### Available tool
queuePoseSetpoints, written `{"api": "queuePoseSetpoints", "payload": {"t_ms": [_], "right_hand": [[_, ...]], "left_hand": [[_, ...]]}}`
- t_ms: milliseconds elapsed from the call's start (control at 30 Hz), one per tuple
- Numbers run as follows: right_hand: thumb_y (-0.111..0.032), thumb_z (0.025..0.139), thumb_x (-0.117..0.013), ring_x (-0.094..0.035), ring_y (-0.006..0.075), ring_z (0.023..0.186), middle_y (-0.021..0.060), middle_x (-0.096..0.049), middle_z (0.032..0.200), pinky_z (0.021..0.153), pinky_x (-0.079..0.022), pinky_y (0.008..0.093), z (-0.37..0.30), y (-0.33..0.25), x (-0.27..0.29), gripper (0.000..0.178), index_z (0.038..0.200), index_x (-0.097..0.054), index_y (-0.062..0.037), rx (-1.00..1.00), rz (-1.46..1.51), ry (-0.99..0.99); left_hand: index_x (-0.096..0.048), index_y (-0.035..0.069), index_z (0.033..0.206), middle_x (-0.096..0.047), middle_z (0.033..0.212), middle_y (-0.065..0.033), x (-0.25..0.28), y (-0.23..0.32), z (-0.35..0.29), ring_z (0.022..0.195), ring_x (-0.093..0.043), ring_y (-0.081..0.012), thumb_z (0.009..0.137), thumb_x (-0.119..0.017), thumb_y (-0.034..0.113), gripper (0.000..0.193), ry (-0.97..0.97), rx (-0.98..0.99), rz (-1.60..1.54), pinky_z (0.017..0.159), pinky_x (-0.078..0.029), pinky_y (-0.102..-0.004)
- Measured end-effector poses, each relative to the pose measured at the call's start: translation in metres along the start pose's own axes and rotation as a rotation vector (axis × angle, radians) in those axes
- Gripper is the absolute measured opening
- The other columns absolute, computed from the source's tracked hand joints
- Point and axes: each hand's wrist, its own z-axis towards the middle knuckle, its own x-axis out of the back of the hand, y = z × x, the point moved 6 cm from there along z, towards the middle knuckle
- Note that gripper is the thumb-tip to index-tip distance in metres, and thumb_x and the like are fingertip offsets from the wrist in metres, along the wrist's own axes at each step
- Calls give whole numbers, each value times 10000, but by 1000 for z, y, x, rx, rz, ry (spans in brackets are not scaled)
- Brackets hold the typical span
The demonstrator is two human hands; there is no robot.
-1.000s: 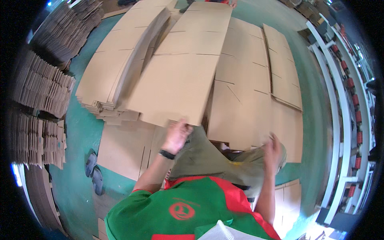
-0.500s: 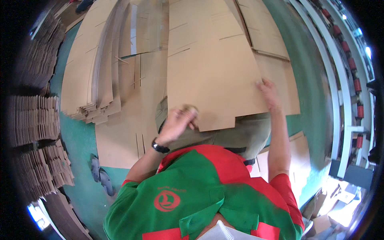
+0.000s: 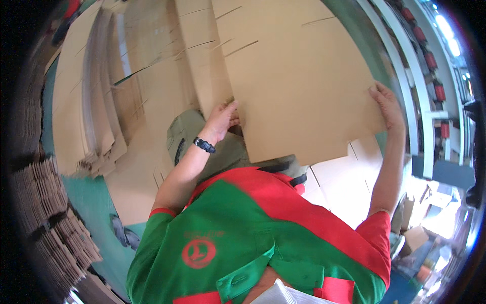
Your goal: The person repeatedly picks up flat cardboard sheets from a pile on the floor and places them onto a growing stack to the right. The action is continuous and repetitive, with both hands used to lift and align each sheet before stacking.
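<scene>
Two hands on one cardboard sheet

You hold a large flat brown cardboard sheet [image 3: 304,81] before you, slotted near its far edge. Your left hand [image 3: 221,119] grips its left edge; your right hand [image 3: 387,104] clasps the right edge. Flattened cardboard stacks [image 3: 91,111] lie on the green floor [image 3: 86,195] to your left.
</scene>
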Motion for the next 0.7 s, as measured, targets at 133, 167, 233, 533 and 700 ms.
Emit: {"api": "queuePoseSetpoints", "payload": {"t_ms": [133,167,233,533,700], "right_hand": [[-191,929,-634,-631,102,958,48,-678,1089,851,-493,254,-87,-10,72,410,1274,-567,21,1,16,151],[-178,935,-617,-632,119,971,65,-663,1127,854,-490,253,-111,-4,87,420,1299,-545,20,-26,52,208],[-171,942,-602,-631,128,981,75,-653,1146,856,-492,255,-172,14,118,418,1308,-534,18,-104,-12,403],[-196,962,-588,-619,153,1030,61,-647,1155,890,-493,288,-465,144,148,375,1285,-553,-10,-289,158,886],[-242,957,-606,-582,163,1093,46,-629,1201,938,-454,303,-594,258,98,397,1286,-560,-25,-425,307,1011]], "left_hand": [[-513,37,1243,-632,1163,-85,-85,-8,-1,951,-648,-182,988,-559,229,322,-218,-6,77,771,-539,-307],[-511,30,1247,-626,1156,-79,-106,-9,-1,933,-644,-179,993,-551,236,330,-302,10,41,802,-536,-305],[-504,27,1258,-622,1137,-71,-144,-18,-5,928,-641,-175,991,-555,243,347,-428,83,43,823,-532,-304],[-509,45,1285,-633,1054,-91,-216,-39,2,898,-657,-181,979,-569,197,347,-555,14,243,706,-560,-274],[-505,66,1319,-635,1131,-126,-189,-17,26,917,-678,-218,980,-563,190,366,-453,-14,153,743,-561,-297]]}}
